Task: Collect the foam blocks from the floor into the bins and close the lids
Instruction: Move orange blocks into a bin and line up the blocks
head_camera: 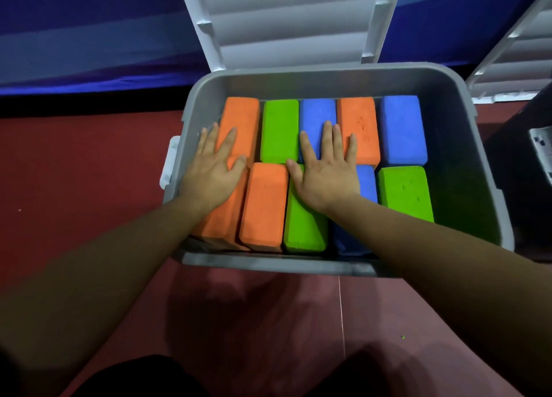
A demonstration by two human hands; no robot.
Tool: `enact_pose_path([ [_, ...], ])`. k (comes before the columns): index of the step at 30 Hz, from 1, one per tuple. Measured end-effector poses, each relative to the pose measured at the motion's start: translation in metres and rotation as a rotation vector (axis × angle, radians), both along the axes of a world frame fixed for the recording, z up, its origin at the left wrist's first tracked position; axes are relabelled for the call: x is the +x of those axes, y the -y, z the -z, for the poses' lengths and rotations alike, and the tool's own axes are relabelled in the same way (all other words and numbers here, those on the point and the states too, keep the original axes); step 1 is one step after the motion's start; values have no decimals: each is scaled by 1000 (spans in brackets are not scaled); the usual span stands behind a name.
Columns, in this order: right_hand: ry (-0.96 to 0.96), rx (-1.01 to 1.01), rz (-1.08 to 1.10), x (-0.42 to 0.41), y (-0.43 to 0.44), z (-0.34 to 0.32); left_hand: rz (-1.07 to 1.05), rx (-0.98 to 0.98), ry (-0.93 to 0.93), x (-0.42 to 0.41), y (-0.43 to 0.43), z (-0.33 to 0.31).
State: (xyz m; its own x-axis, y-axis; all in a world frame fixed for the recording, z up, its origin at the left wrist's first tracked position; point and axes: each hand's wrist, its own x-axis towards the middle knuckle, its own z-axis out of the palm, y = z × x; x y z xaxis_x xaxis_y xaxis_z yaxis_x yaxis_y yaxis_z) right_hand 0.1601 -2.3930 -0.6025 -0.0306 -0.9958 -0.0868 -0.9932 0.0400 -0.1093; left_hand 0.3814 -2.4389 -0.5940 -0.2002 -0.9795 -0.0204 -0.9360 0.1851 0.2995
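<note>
A grey plastic bin (466,146) stands on the red floor, filled with several foam blocks in orange, green and blue, packed in two rows. Its white ribbed lid (286,20) stands open, leaning back behind it. My left hand (212,172) lies flat with spread fingers on the orange blocks (242,113) at the bin's left side. My right hand (325,169) presses flat on the middle, across a blue block (316,113), a green block (301,226) and the edge of an orange one (358,122).
A second bin's open white lid (519,59) and a dark bin body (519,169) sit at the right edge. A blue wall (89,38) runs behind. Red floor (74,172) stretches left and in front; a white latch (168,163) sticks out from the bin's left.
</note>
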Motion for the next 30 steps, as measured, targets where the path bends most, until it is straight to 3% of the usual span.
enact_pose_path([
  [3, -25, -26, -12, 1, -1, 1, 94, -181, 78, -7, -16, 10],
  [10, 0, -27, -26, 7, -2, 0, 59, -120, 45, -6, 4, 16],
  [15, 0, -48, -27, 4, -1, 3, 254, -210, 114, -7, -3, 17],
  [20, 13, 39, -32, 3, 1, -6, 233, -136, 99, -8, -2, 13],
  [25, 302, 189, -84, -32, 7, -27, 270, 83, 179, -15, -1, -6],
  [28, 145, 199, -177, -58, 1, -27, 363, 266, 268, -24, 12, -23],
  [30, 134, 201, -177, -60, 0, -25, 502, 277, 312, -30, 21, -29],
])
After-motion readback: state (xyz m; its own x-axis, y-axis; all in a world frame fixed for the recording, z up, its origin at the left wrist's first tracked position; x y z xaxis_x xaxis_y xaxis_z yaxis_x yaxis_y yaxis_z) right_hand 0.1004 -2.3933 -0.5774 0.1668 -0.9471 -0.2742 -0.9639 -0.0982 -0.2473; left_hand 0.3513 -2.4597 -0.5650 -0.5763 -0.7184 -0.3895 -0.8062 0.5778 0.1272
